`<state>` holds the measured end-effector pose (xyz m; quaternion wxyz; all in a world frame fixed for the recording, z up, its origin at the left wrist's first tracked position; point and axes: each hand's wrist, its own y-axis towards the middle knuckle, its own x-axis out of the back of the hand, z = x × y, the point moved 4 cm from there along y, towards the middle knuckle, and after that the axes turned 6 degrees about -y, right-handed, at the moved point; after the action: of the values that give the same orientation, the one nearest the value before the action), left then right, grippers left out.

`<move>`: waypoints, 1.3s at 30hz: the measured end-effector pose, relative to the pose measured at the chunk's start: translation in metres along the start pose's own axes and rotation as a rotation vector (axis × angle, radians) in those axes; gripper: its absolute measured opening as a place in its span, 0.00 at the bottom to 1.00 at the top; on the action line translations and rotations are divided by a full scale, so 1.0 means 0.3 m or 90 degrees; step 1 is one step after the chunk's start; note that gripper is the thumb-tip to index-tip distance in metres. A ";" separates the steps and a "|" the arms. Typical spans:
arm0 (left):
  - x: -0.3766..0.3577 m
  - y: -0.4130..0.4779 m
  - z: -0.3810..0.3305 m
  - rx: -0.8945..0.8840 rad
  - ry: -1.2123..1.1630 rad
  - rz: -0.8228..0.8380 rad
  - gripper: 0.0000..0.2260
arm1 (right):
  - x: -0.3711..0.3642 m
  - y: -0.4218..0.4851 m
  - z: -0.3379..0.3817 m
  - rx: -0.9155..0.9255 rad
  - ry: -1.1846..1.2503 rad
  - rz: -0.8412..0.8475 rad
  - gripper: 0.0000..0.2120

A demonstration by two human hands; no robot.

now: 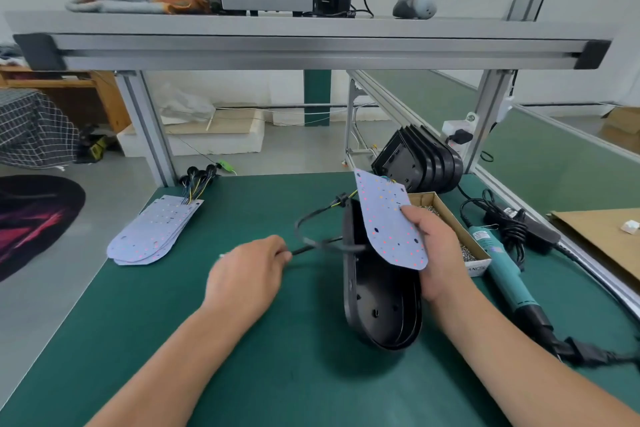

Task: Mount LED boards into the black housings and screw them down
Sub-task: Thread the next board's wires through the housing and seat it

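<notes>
Pinching a cable mid-table, the left hand faced the housing; the right hand gripped a board above it.

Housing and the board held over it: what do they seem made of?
Housing: probably moulded plastic, black, semi-gloss; soft highlights run along its rounded rim. Board: a thin stiff sheet with a matte pale face and coloured dots; it is flat though held by one edge. Aluminium or fibreglass core, I cannot tell.
</notes>
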<state>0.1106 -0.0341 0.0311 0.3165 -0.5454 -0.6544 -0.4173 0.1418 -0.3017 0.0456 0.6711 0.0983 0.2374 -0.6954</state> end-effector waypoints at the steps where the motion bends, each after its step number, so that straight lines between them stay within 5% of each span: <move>1: 0.023 0.004 0.018 0.002 0.064 -0.024 0.10 | 0.006 0.000 0.010 0.015 0.005 -0.005 0.16; 8: 0.015 0.014 0.018 -0.023 0.168 0.004 0.21 | 0.016 0.002 0.010 0.033 0.011 -0.039 0.16; 12: 0.015 0.025 0.006 -0.100 0.015 -0.009 0.28 | 0.019 0.003 0.004 0.021 -0.001 -0.039 0.16; 18: -0.008 -0.005 -0.024 -0.144 -0.309 0.024 0.14 | -0.016 -0.017 -0.037 -0.033 -0.017 -0.008 0.12; 22: -0.023 -0.033 -0.095 -0.114 -0.438 0.108 0.29 | -0.066 -0.030 -0.089 -0.044 -0.003 0.018 0.14; 28: -0.047 -0.043 -0.144 -0.039 -0.599 0.228 0.18 | -0.112 -0.046 -0.124 -0.039 0.001 0.045 0.13; 32: -0.065 -0.049 -0.146 -0.015 -0.574 0.213 0.15 | -0.110 -0.044 -0.110 -0.019 0.004 0.063 0.14; 36: -0.047 -0.048 -0.115 -0.096 -0.387 0.200 0.20 | -0.071 -0.028 -0.060 -0.002 0.023 0.010 0.14; 39: -0.027 -0.027 -0.068 -0.001 -0.347 0.144 0.23 | -0.024 -0.019 -0.013 0.038 0.037 -0.016 0.13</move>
<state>0.1036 -0.0563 0.0316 0.1731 -0.7072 -0.6500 -0.2177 0.1362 -0.2935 0.0465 0.6518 0.1358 0.2373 -0.7074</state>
